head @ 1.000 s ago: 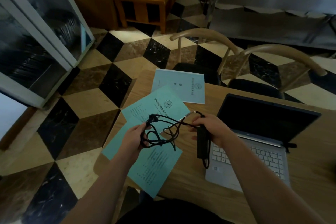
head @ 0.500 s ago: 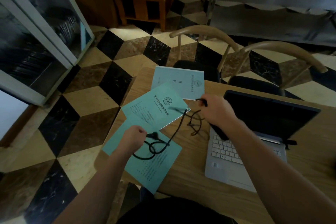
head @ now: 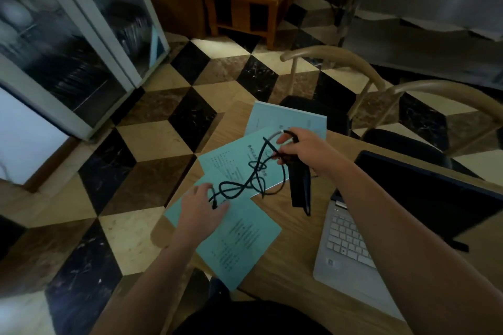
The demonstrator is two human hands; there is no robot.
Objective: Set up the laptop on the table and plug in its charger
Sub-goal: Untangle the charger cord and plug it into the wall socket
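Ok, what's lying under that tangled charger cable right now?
Under the charger cable lie three teal booklets, overlapping on the wooden table. The left hand and the loops cover part of their print; anything beneath the booklets is hidden.

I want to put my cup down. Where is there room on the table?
Bare wood lies between the teal booklets and the laptop. The left end is crowded with booklets, tangled charger cable and both hands.
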